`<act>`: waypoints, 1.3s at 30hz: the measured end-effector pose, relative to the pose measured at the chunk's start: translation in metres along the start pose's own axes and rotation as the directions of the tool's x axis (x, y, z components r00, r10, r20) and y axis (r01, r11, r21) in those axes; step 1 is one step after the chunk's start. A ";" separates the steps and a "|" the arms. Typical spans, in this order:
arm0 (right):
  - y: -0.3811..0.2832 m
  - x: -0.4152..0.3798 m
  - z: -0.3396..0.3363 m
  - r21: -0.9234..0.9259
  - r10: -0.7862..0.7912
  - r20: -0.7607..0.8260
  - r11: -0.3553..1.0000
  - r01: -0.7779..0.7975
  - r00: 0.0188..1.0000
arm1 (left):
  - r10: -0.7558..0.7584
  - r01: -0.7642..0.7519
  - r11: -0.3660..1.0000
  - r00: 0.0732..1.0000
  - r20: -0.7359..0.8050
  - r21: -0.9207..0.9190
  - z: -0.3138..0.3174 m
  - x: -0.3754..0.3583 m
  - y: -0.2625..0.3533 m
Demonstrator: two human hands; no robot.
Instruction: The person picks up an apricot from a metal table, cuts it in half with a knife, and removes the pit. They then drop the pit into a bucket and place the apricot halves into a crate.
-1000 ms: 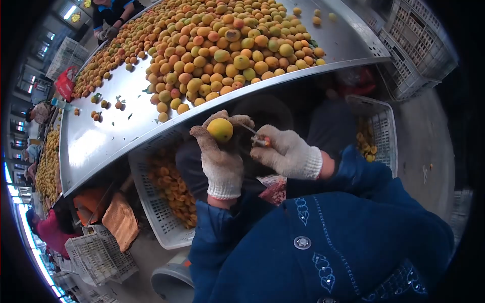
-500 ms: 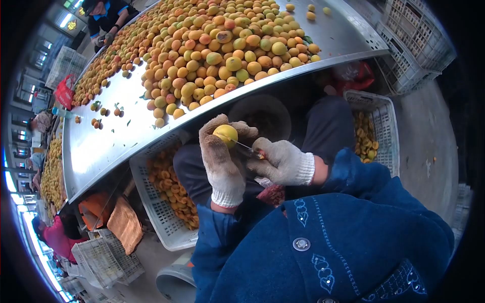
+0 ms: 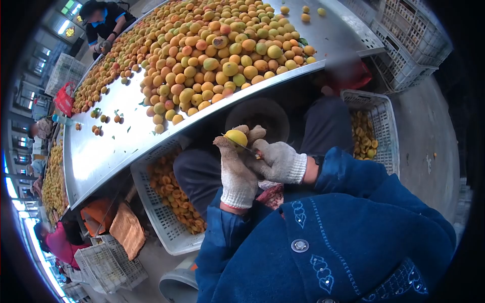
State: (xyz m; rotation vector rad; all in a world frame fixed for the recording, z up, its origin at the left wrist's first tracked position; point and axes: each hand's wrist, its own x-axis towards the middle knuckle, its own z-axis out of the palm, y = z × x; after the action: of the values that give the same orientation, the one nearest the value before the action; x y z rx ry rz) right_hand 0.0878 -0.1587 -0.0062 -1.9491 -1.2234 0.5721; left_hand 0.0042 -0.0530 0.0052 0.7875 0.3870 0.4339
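Observation:
In a dirty white knit glove, my left hand [image 3: 236, 169] is closed round a yellow apricot [image 3: 236, 137], held up between thumb and fingers. My right hand [image 3: 281, 160], gloved too, grips a small knife [image 3: 258, 154]. The thin blade [image 3: 246, 148] reaches across to the apricot and meets its lower side. Both hands are close together above my lap, in front of the metal table's edge. Below them a pinkish-red cloth or bag [image 3: 272, 196] shows in part.
Whole apricots [image 3: 202, 65] are heaped on the metal table [image 3: 91, 156]. White crates of cut apricots stand at my left [image 3: 169, 242] and right [image 3: 389, 116]. A round tub [image 3: 280, 118] sits under the table. Stacked crates [image 3: 411, 38] rise at right; another person [image 3: 103, 22] works across the table.
My left hand has shifted right, closer to my right hand, bringing the apricot with it and turning at the wrist. The knife stays in my right hand, against the fruit.

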 end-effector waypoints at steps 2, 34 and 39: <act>-0.001 0.000 -0.002 0.081 0.022 0.041 0.996 -0.025 0.999 | -0.038 0.038 0.999 0.999 -0.017 -0.033 -0.001 0.000 -0.001; 0.000 -0.017 -0.012 0.411 0.072 0.236 0.896 -0.167 0.969 | 0.126 -0.133 0.980 0.990 0.057 0.149 -0.010 -0.015 0.012; 0.001 -0.017 -0.016 0.210 -0.068 0.223 0.977 0.020 0.972 | 0.119 -0.124 0.990 0.991 0.067 0.070 -0.020 -0.013 0.004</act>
State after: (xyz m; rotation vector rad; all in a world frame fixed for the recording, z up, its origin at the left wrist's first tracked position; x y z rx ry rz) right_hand 0.0923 -0.1804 0.0026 -1.7127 -1.2882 0.8857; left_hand -0.0173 -0.0449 -0.0027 0.8973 0.2986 0.5096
